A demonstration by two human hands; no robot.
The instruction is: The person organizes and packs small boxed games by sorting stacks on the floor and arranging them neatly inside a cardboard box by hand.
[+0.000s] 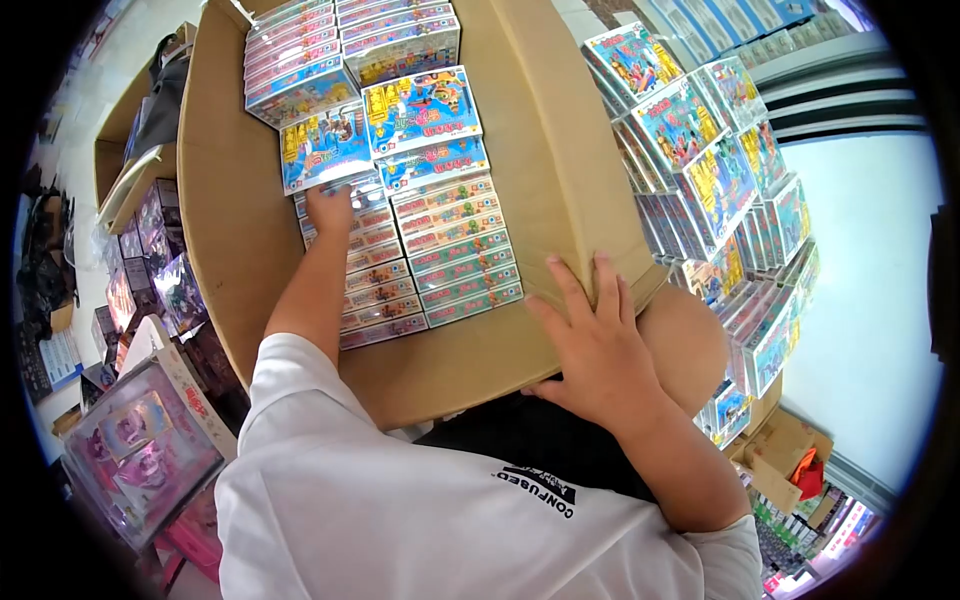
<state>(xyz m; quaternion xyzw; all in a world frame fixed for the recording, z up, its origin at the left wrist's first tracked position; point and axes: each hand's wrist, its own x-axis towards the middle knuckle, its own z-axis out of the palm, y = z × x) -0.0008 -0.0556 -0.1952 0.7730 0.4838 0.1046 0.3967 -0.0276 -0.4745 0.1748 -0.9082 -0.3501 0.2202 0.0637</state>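
Observation:
A large cardboard carton [480, 365] stands in front of me, holding rows of shrink-wrapped toy boxes [460, 245] packed on edge. My left hand [330, 208] reaches inside, its fingers bent at the near edge of a blue toy box [325, 150] whose picture faces up. The fingertips are partly hidden there. Beside that box lies another blue toy box [420, 105], also face up on the packed rows. My right hand [605, 350] rests on the carton's right side flap with its fingers spread, holding nothing.
Stacks of similar toy boxes [700, 160] rise right of the carton, close to my knee [685, 345]. At left stand a pink boxed toy set [145, 440] and purple boxes [160, 220]. A smaller open carton [790, 450] sits at lower right, near a white panel [860, 260].

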